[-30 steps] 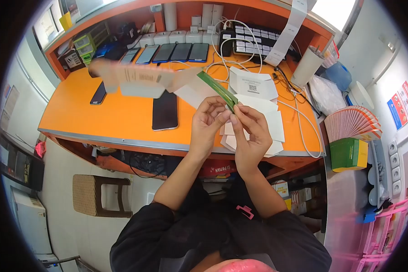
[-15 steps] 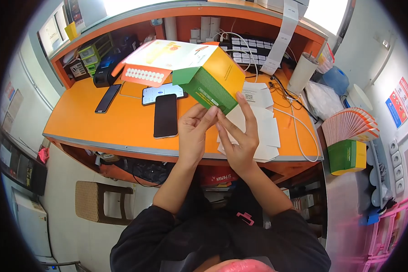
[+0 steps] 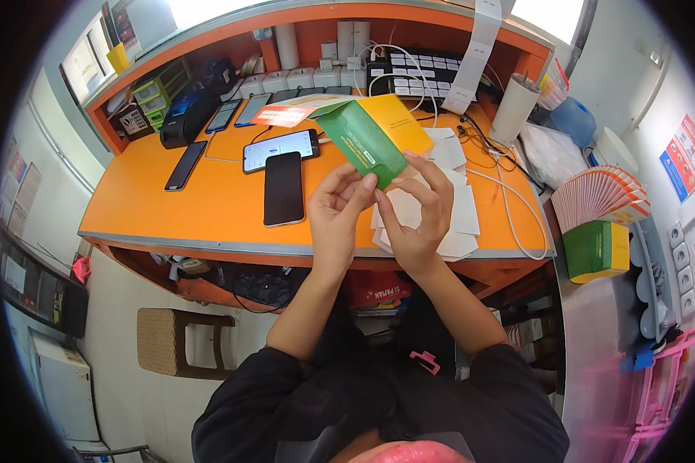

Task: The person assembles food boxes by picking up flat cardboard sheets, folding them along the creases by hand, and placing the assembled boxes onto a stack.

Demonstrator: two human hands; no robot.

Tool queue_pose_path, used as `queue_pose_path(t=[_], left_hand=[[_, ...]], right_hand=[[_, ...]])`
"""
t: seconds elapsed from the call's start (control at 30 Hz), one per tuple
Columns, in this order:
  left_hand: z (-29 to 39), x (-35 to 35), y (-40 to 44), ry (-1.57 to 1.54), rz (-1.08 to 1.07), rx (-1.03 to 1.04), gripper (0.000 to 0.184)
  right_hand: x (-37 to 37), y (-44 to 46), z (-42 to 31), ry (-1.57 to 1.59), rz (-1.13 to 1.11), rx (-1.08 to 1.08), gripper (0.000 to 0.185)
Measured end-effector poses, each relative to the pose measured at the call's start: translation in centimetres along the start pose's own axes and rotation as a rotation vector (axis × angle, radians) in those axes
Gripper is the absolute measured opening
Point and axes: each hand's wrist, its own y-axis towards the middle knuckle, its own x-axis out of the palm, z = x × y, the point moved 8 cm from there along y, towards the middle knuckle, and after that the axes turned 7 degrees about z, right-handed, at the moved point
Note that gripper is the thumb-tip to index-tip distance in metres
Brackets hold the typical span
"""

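Observation:
Between my hands, above the orange desk, is a partly folded cardboard box (image 3: pixel 363 137) with green, yellow and white-orange panels. My left hand (image 3: pixel 337 208) pinches the lower corner of its green panel, thumb in front. My right hand (image 3: pixel 418 208) has its fingers bent at the right lower edge, near the yellow panel. White-sided flat cardboard sheets (image 3: pixel 459 220) lie on the desk below and behind my right hand. A black phone (image 3: pixel 284 189) lies left of my hands, with a lit phone (image 3: pixel 280 150) just behind it.
Another phone (image 3: pixel 185 165) lies farther left on the orange desk (image 3: pixel 139 201). Several phones stand in a row at the back beside power sockets. White cables (image 3: pixel 510 208) run over the right side. A fanned stack of folded boxes (image 3: pixel 598 201) is on the right surface; a stool (image 3: pixel 162 342) stands lower left.
The box has tilted and turned in my hands, so its white printed panel is now seen nearly edge-on. The phones behind it have come into view. My right fingers are more bent.

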Motion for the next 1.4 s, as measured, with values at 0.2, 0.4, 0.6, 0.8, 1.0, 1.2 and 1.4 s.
queue_pose_path(t=[0.2, 0.4, 0.6, 0.8, 1.0, 1.2, 1.4], left_hand=[[0.4, -0.2, 0.7, 0.038, -0.016, 0.052, 0.022], [3.0, 0.7, 2.3, 0.379, -0.125, 0.211, 0.021], [2.9, 3.2, 2.5, 0.597, -0.287, 0.412, 0.035], [4.0, 6.1, 3.5, -0.093, -0.509, 0.147, 0.069], [8.2, 9.2, 5.9, -0.097, -0.33, 0.143, 0.056], [10.7, 10.1, 10.1, -0.002, -0.226, 0.183, 0.03], [10.6, 8.5, 13.2, 0.232, -0.203, 0.499, 0.024]], right_hand=[[0.1, 0.2, 0.2, 0.024, -0.016, -0.005, 0.044], [0.7, 3.3, 0.1, 0.028, -0.202, 0.096, 0.056], [1.3, 7.2, -0.1, 0.071, -0.19, 0.049, 0.056], [0.6, 9.3, -0.6, 0.013, -0.075, -0.236, 0.04], [0.7, 11.0, -1.3, -0.125, 0.02, -0.576, 0.029], [-0.9, 13.6, -0.6, -0.096, 0.131, -0.567, 0.023], [1.0, 13.9, 2.4, -0.138, 0.002, -0.39, 0.025]])
